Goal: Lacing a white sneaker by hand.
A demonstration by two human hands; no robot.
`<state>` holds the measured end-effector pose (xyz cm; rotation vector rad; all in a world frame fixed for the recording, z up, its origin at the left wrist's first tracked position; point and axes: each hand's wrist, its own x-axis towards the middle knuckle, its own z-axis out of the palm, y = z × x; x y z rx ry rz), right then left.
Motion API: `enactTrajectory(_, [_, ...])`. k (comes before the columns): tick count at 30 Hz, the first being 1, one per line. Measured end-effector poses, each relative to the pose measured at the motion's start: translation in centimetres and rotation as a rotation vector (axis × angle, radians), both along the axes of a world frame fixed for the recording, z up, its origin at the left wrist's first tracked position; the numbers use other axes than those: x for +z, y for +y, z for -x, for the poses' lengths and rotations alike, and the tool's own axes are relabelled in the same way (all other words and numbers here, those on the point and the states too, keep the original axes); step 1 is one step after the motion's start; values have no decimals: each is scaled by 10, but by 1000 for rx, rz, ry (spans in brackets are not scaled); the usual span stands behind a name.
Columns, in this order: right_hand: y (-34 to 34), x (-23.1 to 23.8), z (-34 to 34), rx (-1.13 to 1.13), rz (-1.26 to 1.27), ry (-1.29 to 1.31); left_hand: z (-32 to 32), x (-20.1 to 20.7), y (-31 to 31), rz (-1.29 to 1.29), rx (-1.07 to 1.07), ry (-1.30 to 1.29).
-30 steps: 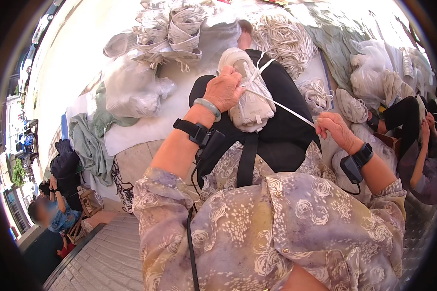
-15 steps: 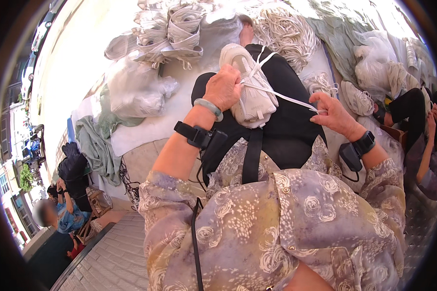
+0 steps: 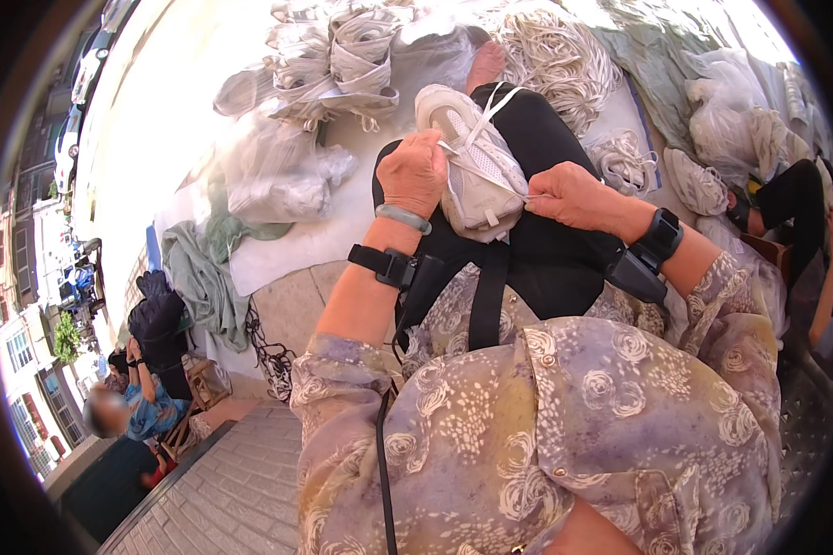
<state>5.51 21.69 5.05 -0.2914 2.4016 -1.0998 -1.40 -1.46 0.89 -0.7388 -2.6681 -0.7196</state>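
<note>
A whitish sneaker (image 3: 481, 211) rests on my black-trousered lap, its heel toward me. A flat white shoelace (image 3: 487, 176) crosses its front, and a loose loop stands up near the toe. Closed on one end of the lace at the shoe's left side is my left hand (image 3: 413, 173). At the right side, my right hand (image 3: 569, 195) pinches the other lace end between thumb and finger. The lace runs taut across the shoe between both hands.
Ahead lie stacked whitish shoes (image 3: 359, 57), a heap of white laces (image 3: 563, 72) and a smaller lace bundle (image 3: 623, 160). A filled plastic bag (image 3: 282, 176) sits left, near green cloth (image 3: 205, 282). Another sneaker (image 3: 694, 182) lies right, beside a co-worker's arm (image 3: 826, 277).
My right hand has come left, from out beside my knee to close against the shoe, shortening the lace stretch. My left hand stays by the shoe's left side, still closed.
</note>
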Motion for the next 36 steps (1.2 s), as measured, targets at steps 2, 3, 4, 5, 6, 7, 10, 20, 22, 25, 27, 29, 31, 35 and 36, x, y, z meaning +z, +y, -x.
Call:
enactTrajectory(2, [2, 19, -10, 185, 172, -129, 3, -10, 1, -257, 149, -108])
enactTrajectory(3, [3, 27, -16, 250, 167, -75, 3, -12, 1, -255, 156, -107])
enactTrajectory(4, [4, 31, -25, 265, 182, -20, 2, -14, 2, -347, 236, -192])
enactTrajectory(5, [11, 38, -32, 300, 112, -10, 2, -15, 8, -447, 305, -279])
enactTrajectory(6, [18, 43, -37, 340, 48, -1, -1, -14, 13, -447, 306, -278])
enactTrajectory(7, [24, 49, -42, 340, 47, 0, -3, -12, 17, -464, 359, -368])
enactTrajectory(10, [36, 63, -57, 397, -31, 22, -12, -13, 17, -429, 404, -458])
enactTrajectory(20, [76, 70, -83, 448, -115, -38, -28, -14, 13, -331, 230, -471])
enactTrajectory(22, [74, 64, -62, 425, -83, -144, -26, -15, 11, -329, 234, -499])
enactTrajectory(25, [68, 30, -18, 179, 17, -123, -22, -13, 7, -307, 264, -482])
enactTrajectory(27, [44, 19, 15, -58, 119, -29, -17, -14, 6, -253, 298, -482])
enactTrajectory(29, [17, -2, 41, -172, 390, 109, -16, -8, 12, -232, 304, -424])
enactTrajectory(31, [1, -28, 62, -72, 338, 238, -11, -11, 16, -220, 283, -446])
enactTrajectory(35, [-31, -18, 73, 74, 17, 229, -5, -2, 19, -195, 325, -596])
enactTrajectory(36, [-30, -25, 73, 76, 16, 224, -3, -1, 21, -196, 318, -652])
